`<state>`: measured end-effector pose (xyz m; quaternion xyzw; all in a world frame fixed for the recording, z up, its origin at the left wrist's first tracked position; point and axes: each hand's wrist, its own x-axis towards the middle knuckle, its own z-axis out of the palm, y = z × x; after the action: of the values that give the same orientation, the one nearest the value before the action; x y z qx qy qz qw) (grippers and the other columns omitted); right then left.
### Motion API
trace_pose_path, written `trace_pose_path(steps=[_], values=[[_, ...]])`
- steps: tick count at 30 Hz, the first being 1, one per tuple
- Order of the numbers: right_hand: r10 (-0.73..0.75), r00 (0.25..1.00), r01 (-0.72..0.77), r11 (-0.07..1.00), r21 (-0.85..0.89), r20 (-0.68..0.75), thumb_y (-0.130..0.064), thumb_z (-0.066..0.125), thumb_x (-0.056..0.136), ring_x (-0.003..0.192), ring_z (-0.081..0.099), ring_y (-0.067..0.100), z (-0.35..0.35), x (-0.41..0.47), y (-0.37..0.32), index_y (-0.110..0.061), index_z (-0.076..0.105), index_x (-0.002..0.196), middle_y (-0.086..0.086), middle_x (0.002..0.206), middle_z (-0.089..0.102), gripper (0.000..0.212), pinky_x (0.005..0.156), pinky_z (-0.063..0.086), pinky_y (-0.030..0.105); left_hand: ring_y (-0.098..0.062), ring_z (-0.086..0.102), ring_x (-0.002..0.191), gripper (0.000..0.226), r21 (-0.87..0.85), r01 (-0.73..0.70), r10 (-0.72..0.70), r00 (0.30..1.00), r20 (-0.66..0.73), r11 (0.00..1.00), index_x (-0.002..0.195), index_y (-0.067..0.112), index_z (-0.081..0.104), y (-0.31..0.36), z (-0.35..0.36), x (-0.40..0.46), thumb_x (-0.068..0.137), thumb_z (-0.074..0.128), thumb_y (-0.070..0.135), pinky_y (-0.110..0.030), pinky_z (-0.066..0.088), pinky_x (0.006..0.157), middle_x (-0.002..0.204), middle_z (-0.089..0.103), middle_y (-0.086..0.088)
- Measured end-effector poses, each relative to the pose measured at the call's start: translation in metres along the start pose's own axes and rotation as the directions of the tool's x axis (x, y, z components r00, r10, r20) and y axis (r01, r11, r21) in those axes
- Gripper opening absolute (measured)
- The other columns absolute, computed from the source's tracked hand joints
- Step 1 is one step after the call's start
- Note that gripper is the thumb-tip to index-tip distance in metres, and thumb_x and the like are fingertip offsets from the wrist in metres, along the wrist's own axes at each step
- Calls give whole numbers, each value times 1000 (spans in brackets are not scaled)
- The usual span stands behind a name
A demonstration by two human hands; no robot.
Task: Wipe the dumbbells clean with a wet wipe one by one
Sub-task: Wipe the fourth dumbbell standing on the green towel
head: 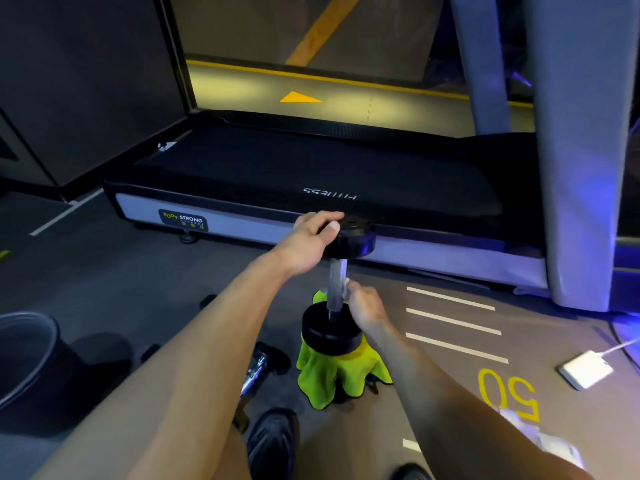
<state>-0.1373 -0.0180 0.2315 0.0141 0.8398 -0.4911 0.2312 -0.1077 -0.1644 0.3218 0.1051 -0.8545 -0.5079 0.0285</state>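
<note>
A black dumbbell (332,332) stands upright on a bright green cloth (329,374) on the floor. My left hand (308,239) grips the rim of its top weight (353,239). My right hand (363,304) is closed against the chrome handle (335,285), pressing a small pale wet wipe (345,284) to the bar. Most of the wipe is hidden by my fingers. Another dumbbell (256,370) lies on the floor to the left of the cloth, partly hidden behind my left forearm.
A black treadmill (311,174) runs across just behind the dumbbell, with a grey upright post (581,168) at the right. A dark bin (24,355) stands at the left. A white box with a cable (587,370) and a pale packet (550,445) lie right. My shoes (273,441) are below.
</note>
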Motion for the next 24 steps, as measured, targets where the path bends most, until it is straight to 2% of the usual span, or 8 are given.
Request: trace_pose_path(steps=[2,6,11,13,15,19,21,24], values=[[-21,1000,21,999,-34,7,-34,42,105,117,57,37,-5,4,-10,-10,70,114,24,122,62,38,102,42,38,-18,29,149,37,-1,-3,3,1000,7,1000,145,37,51,-2,0,2,110,40,37,-24,20,112,159,29,-3],[-69,997,58,938,341,18,-37,45,101,85,62,15,-8,2,-25,-21,68,84,5,99,74,33,89,47,34,-17,28,150,37,-8,-19,19,1000,16,1000,145,36,52,-2,2,3,110,41,36,-25,20,116,161,26,-5],[-120,992,122,986,-114,28,-24,42,100,99,63,27,-2,-1,0,-21,58,68,-3,82,62,36,75,38,31,-18,25,152,36,5,-13,13,999,35,1000,143,44,51,-3,2,2,109,40,43,-41,22,125,165,22,-1],[-81,996,74,984,160,36,-16,39,102,85,66,19,-4,-1,-11,-17,70,66,0,82,72,47,75,45,32,-19,26,152,37,-2,-15,15,999,31,1000,144,42,50,-2,2,3,109,40,42,-37,23,123,164,23,-2],[-73,993,25,895,445,90,-22,41,103,94,72,21,-2,5,-19,-12,80,88,4,89,79,42,87,49,33,-19,27,151,38,-14,-19,19,1000,19,1000,146,38,51,-2,2,4,110,40,39,-26,27,113,163,24,-4],[-68,991,-24,751,660,113,-24,41,103,99,66,32,-4,1,-28,-12,69,108,16,100,78,31,86,39,38,-17,30,148,38,-17,-3,4,1000,26,1000,147,39,49,-2,3,3,110,39,41,-6,33,79,164,22,-1],[-62,991,-26,769,639,116,-16,41,100,85,69,26,-1,3,-20,-13,70,92,14,89,78,30,79,44,33,-17,26,151,38,-19,-13,14,999,32,1000,146,41,49,-2,2,2,109,40,41,-9,35,90,165,21,-1],[-79,992,18,854,520,95,-5,39,94,51,59,11,1,-5,-8,-14,68,48,-2,49,62,55,62,45,26,-16,21,154,36,2,-32,32,998,46,999,144,45,50,-4,-1,0,108,42,45,-33,24,121,165,22,1]])
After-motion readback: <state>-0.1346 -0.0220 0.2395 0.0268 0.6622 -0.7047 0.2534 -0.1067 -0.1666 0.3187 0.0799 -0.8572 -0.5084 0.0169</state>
